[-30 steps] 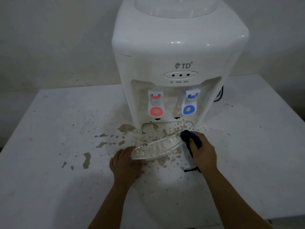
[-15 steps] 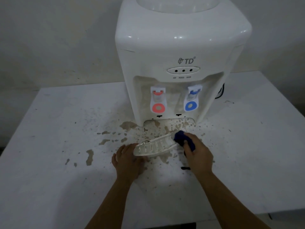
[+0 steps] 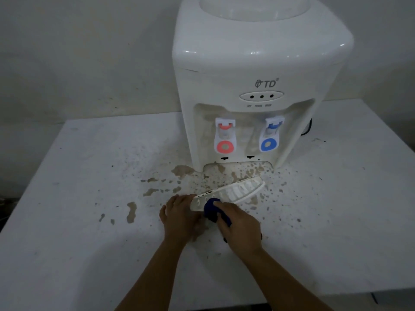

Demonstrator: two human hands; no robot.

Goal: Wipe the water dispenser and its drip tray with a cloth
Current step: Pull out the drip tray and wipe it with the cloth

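The drip tray (image 3: 229, 194) is out of its slot, tilted on the table (image 3: 67, 243) just in front of the water dispenser (image 3: 258, 63). The left hand (image 3: 179, 218) grasps the tray's end farther from the dispenser; the right hand (image 3: 239, 225) is clenched on the blue cloth (image 3: 212, 209), pressed there. Best to brace firmly and wipe along the slots toward the dispenser

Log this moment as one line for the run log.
step: wiping drip tray | left hand: grip on drip tray, tilted, off dispenser | right hand: blue cloth pressed on tray's left end | table: brown stains
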